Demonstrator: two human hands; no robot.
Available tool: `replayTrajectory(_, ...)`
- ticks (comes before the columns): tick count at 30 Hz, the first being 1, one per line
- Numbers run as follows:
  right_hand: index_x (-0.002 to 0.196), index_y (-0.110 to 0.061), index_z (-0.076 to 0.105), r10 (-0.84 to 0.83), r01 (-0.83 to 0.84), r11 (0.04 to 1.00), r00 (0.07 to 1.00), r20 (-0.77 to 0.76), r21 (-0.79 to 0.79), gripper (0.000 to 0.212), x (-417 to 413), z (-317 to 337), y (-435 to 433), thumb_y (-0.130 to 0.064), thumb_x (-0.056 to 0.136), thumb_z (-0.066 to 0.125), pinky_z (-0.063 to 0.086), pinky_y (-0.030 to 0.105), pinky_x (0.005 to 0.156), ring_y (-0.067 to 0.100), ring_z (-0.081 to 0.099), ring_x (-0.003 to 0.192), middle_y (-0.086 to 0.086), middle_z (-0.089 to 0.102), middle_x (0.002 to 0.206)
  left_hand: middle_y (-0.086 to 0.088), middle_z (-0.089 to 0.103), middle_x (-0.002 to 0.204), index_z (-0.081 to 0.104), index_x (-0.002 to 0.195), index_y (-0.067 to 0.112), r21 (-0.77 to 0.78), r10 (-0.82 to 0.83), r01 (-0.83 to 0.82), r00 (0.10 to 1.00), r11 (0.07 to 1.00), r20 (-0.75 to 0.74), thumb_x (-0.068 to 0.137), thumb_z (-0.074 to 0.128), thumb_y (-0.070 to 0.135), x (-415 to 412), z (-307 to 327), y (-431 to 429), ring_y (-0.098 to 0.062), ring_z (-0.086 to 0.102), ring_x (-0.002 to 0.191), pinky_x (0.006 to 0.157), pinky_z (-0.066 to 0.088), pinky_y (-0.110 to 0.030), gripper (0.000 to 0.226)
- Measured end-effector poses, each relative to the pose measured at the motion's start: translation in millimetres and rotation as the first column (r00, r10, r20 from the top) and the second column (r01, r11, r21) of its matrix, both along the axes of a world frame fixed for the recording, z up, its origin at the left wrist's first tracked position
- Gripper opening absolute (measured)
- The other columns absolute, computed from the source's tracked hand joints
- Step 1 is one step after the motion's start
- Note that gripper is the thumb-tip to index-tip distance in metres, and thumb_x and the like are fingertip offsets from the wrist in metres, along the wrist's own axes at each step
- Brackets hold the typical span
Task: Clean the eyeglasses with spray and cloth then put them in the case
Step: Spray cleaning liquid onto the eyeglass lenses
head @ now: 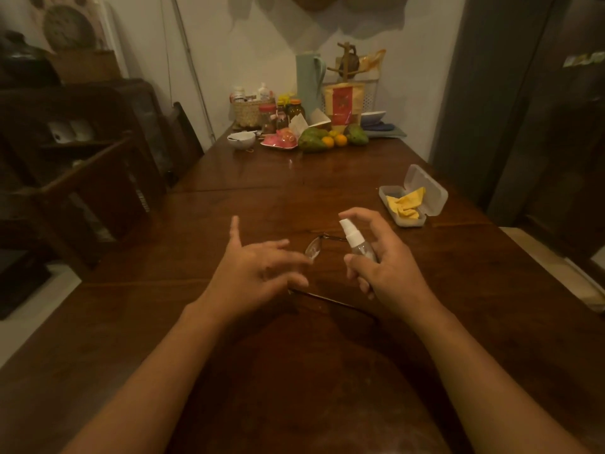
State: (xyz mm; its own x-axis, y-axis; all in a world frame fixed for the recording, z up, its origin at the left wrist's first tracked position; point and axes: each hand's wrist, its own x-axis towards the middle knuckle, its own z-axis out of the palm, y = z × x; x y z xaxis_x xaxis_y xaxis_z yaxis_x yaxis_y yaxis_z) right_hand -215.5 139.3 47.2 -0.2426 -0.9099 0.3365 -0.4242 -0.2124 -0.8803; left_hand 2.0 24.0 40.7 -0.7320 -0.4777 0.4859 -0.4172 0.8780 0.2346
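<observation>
My left hand (258, 273) pinches the eyeglasses (312, 252) by the near side of the frame, thumb below and blurred fingers above. One lens shows past the fingertips, and a thin temple runs right along the table toward my right wrist. My right hand (383, 267) grips a small clear spray bottle (355, 242) with a white nozzle, held upright just right of the lens, index finger curved over the top. The open translucent case (435, 194) lies at the right on the wooden table (262, 198), with the yellow cloth (406, 204) crumpled inside it.
At the table's far end stand a white bowl (240, 139), a woven basket (250, 111), jars, fruit (314, 139), a pale green jug (309, 83) and a pouch. A dark wooden shelf (82, 178) is at the left, and a grey door (491, 109) at the right.
</observation>
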Motion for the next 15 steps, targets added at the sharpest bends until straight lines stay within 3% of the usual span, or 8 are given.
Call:
replayTrajectory(2, 0.124, -0.058, 0.048, -0.002, 0.002, 1.000, 1.000, -0.003, -0.019, 0.063, 1, 0, 1, -0.004, 0.094, 0.063, 0.045, 0.014, 0.046, 0.002, 0.060, 0.051, 0.002, 0.066, 0.071, 0.032, 0.062, 0.118, 0.044, 0.127, 0.062, 0.001, 0.105, -0.106, 0.992, 0.994, 0.067, 0.094, 0.049, 0.054, -2, 6, -10, 0.000, 0.037, 0.134, 0.107, -0.025, -0.062, 0.034)
replayTrajectory(4, 0.122, -0.060, 0.047, -0.001, 0.001, 1.000, 1.000, -0.023, -0.028, 0.065, 1, -1, 1, -0.004, 0.092, 0.063, 0.044, 0.013, 0.046, 0.003, 0.062, 0.052, 0.000, 0.066, 0.073, 0.023, 0.057, 0.135, 0.033, 0.136, 0.061, -0.016, 0.164, -0.165, 0.964, 0.986, 0.210, 0.097, 0.053, 0.031, -6, 9, -20, -0.009, 0.027, 0.143, 0.102, -0.026, -0.069, 0.053)
replayTrajectory(8, 0.120, -0.062, 0.045, -0.011, 0.010, 1.000, 0.998, -0.062, -0.022, 0.067, 2, -5, -1, -0.007, 0.088, 0.063, 0.045, 0.014, 0.046, 0.006, 0.064, 0.054, -0.001, 0.065, 0.071, -0.006, 0.010, 0.165, 0.020, 0.139, 0.064, -0.084, 0.184, -0.164, 0.889, 0.983, 0.419, 0.093, 0.056, 0.009, -20, 4, -39, -0.030, -0.007, 0.151, 0.098, -0.024, -0.073, 0.080)
replayTrajectory(10, 0.122, -0.060, 0.045, -0.006, 0.006, 1.000, 0.998, -0.063, -0.008, 0.064, 2, -8, -1, -0.010, 0.086, 0.063, 0.046, 0.017, 0.044, 0.010, 0.064, 0.054, -0.001, 0.064, 0.069, -0.009, -0.004, 0.165, 0.029, 0.132, 0.063, -0.047, 0.097, -0.085, 0.899, 0.995, 0.428, 0.092, 0.060, 0.012, -26, 1, -48, -0.032, -0.017, 0.149, 0.105, -0.013, -0.076, 0.072)
replayTrajectory(13, 0.123, -0.061, 0.044, 0.014, -0.011, 1.000, 0.993, -0.115, 0.030, 0.063, 5, -10, -2, -0.015, 0.084, 0.063, 0.052, 0.025, 0.043, 0.017, 0.063, 0.061, -0.015, 0.063, 0.090, -0.006, 0.010, 0.165, 0.049, 0.119, 0.056, 0.023, -0.025, 0.019, 0.946, 1.000, 0.322, 0.089, 0.064, 0.025, -29, -2, -56, -0.031, -0.005, 0.149, 0.113, 0.013, -0.065, 0.046)
replayTrajectory(15, 0.124, -0.060, 0.044, 0.037, -0.032, 0.999, 0.990, -0.139, 0.035, 0.063, 8, -11, -3, -0.015, 0.084, 0.063, 0.055, 0.035, 0.047, 0.020, 0.065, 0.065, -0.028, 0.057, 0.105, -0.001, 0.022, 0.162, 0.059, 0.112, 0.052, 0.017, -0.060, 0.057, 0.964, 0.998, 0.259, 0.086, 0.057, 0.037, -32, -4, -57, -0.030, 0.005, 0.146, 0.108, 0.030, -0.059, 0.029)
